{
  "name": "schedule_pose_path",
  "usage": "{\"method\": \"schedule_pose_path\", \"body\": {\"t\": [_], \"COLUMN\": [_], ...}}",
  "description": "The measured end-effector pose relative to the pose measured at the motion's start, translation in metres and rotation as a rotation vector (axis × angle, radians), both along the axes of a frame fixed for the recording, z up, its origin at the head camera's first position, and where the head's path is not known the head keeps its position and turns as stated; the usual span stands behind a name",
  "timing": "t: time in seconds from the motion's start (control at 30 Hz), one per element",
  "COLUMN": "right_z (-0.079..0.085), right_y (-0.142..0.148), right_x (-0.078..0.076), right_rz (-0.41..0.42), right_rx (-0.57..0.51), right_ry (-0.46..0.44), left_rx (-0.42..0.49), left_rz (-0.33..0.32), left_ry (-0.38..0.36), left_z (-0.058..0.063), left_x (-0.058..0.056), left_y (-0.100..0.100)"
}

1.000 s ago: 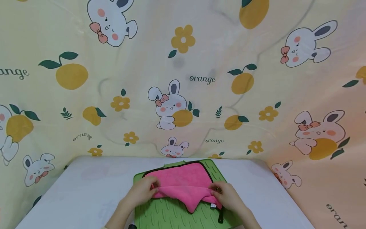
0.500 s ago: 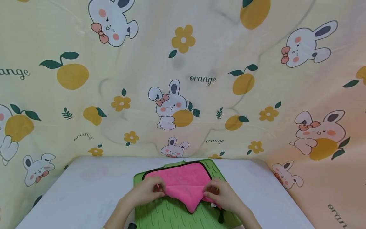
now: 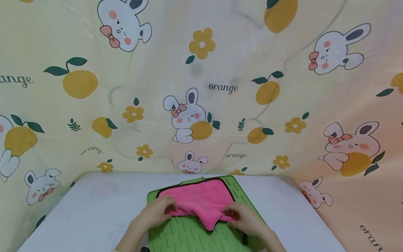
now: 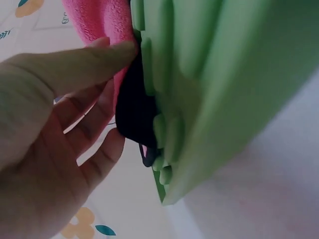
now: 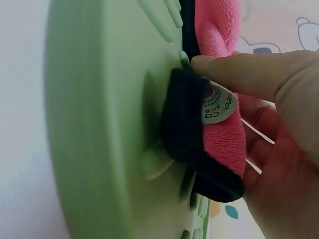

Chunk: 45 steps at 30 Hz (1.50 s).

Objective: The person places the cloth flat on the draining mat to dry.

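A pink plush cloth (image 3: 196, 194) with black edging lies across a green ridged mat (image 3: 182, 236), its near part gathered and a pointed fold hanging toward me. My left hand (image 3: 157, 211) pinches the cloth near its left side; in the left wrist view the thumb presses the pink pile and black border, with the fingers behind. My right hand (image 3: 247, 218) pinches the right side between thumb and fingers. A white printed label (image 5: 219, 105) shows beside the right thumb in the right wrist view. The black border (image 5: 187, 119) bends downward there, close against the mat.
The mat rests on a white table (image 3: 110, 206). Behind and at both sides hangs a curtain (image 3: 151, 70) printed with rabbits and oranges. A small black object (image 3: 145, 249) shows at the bottom edge beside the mat.
Both hands first moved inward along the cloth's near edge, then the left moved back outward and the right came slightly nearer. The near edge is now more rumpled, with the pointed fold slightly higher.
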State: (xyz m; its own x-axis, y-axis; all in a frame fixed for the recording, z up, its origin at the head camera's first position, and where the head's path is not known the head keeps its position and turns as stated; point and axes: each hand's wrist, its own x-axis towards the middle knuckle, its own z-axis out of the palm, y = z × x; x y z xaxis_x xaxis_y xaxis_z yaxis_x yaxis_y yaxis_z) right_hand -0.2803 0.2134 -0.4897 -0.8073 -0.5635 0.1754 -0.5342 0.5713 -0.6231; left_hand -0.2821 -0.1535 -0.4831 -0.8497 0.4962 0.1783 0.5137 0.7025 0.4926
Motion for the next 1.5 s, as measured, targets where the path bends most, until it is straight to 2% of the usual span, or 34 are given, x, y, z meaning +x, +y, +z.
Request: {"method": "schedule_pose_path", "body": {"t": [0.23, 0.4, 0.5, 0.63, 0.73, 0.8, 0.9, 1.07, 1.23, 1.37, 1.5], "right_z": [0.001, 0.004, 0.007, 0.011, 0.015, 0.017, 0.014, 0.002, -0.003, 0.002, 0.011], "right_y": [0.001, 0.004, 0.009, 0.015, 0.019, 0.022, 0.024, 0.027, 0.024, 0.022, 0.019], "right_x": [0.000, 0.001, 0.001, 0.000, -0.002, -0.003, -0.006, -0.010, -0.010, -0.008, -0.004], "right_rz": [0.003, -0.019, -0.049, -0.116, -0.179, -0.191, -0.163, -0.071, -0.075, -0.073, -0.047], "right_rx": [-0.015, -0.077, -0.137, -0.198, -0.211, -0.215, -0.182, -0.057, -0.010, 0.017, 0.042], "right_ry": [-0.012, -0.005, 0.057, 0.165, 0.175, 0.158, 0.118, 0.070, 0.086, 0.095, 0.110], "left_rx": [-0.022, -0.035, 0.006, 0.109, 0.175, 0.195, 0.192, 0.094, 0.050, 0.033, 0.022], "left_rz": [0.084, 0.071, 0.054, 0.013, -0.014, -0.019, -0.025, -0.054, -0.058, -0.049, -0.052], "left_ry": [0.027, 0.038, 0.031, 0.001, -0.029, -0.047, -0.057, -0.028, -0.020, -0.016, -0.025], "left_z": [-0.001, 0.004, 0.010, 0.020, 0.026, 0.028, 0.026, 0.011, 0.003, 0.007, 0.016], "left_x": [0.000, 0.001, 0.001, 0.001, 0.000, 0.000, -0.002, -0.005, -0.006, -0.003, 0.002], "left_y": [0.000, -0.001, -0.005, -0.015, -0.023, -0.027, -0.028, -0.024, -0.019, -0.017, -0.012]}}
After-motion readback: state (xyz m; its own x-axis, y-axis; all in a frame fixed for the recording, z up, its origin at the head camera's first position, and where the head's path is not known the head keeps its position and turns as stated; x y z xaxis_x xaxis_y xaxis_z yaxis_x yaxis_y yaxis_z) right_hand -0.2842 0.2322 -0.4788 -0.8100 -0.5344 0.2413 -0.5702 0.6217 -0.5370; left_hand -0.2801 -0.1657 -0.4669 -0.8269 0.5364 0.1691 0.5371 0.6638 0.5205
